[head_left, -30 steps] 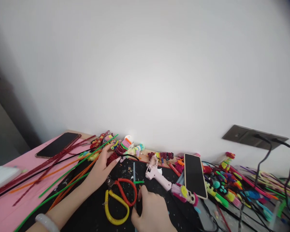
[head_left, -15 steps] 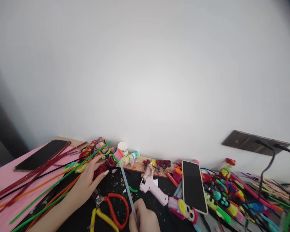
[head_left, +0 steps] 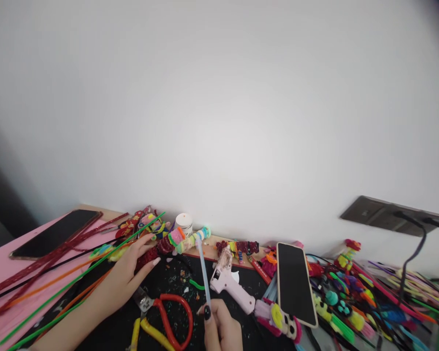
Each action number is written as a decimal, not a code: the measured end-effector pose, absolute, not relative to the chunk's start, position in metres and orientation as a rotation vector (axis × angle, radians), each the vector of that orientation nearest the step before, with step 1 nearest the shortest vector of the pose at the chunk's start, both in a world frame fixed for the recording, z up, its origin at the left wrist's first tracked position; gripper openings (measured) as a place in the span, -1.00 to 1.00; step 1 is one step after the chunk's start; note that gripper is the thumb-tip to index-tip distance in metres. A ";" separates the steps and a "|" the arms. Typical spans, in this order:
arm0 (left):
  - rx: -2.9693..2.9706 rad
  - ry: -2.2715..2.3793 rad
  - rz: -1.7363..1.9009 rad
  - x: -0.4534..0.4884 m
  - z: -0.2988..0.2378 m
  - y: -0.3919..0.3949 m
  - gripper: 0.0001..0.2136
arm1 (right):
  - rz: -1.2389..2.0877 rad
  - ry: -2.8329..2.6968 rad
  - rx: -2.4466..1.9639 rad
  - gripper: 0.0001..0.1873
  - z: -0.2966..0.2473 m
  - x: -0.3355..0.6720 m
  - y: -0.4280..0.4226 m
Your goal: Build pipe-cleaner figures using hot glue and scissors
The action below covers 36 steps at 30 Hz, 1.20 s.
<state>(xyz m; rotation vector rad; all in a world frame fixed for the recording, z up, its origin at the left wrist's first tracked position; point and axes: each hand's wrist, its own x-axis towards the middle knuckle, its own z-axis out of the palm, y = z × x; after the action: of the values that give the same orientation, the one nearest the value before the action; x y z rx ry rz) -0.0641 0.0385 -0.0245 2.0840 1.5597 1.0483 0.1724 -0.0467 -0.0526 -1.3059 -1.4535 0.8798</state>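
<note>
My left hand (head_left: 126,273) holds a fuzzy pipe-cleaner figure (head_left: 164,245) by its dark red end, thumb below and fingers above. Past the red part, the figure has pink, orange, yellow and pale blue bands and points away toward the wall. In my right hand (head_left: 224,325) is a long translucent glue stick (head_left: 205,275), pinched near its lower end. The stick's far tip meets or overlaps the figure's yellow and blue end; contact is unclear. Red-and-yellow-handled pliers (head_left: 173,312) lie between my hands. A pale pink glue gun (head_left: 232,285) rests right of the stick.
A white paper cup (head_left: 183,223) stands by the wall. Phones lie at left (head_left: 56,234) and right (head_left: 296,282). Long pipe cleaners (head_left: 58,287) cross the left side. Finished fuzzy figures (head_left: 278,317) and colourful pieces crowd the right. Cables (head_left: 411,248) hang from a wall socket (head_left: 384,214).
The glue stick's tip has shifted right along the figure toward its blue end, and the stick stands more upright. My right hand moved slightly right. My left hand keeps its hold.
</note>
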 end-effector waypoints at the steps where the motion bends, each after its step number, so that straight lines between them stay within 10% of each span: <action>1: 2.094 1.555 1.043 -0.064 -0.024 0.039 -0.53 | 0.952 -1.412 -1.274 -0.51 -0.050 0.171 -0.047; 16: 2.148 1.508 1.062 -0.068 -0.018 0.042 -0.52 | 1.476 -0.977 -0.953 -0.62 -0.027 0.167 -0.043; 36: 2.096 1.588 1.138 -0.073 -0.020 0.036 -0.46 | 1.323 -1.065 -1.008 -0.63 -0.028 0.159 -0.046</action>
<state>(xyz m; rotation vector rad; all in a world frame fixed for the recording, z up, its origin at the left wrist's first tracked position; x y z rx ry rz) -0.0729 0.0361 -0.0204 2.0964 1.5883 1.1384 0.1587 -0.0458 -0.0283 -1.0077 -1.0645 1.3228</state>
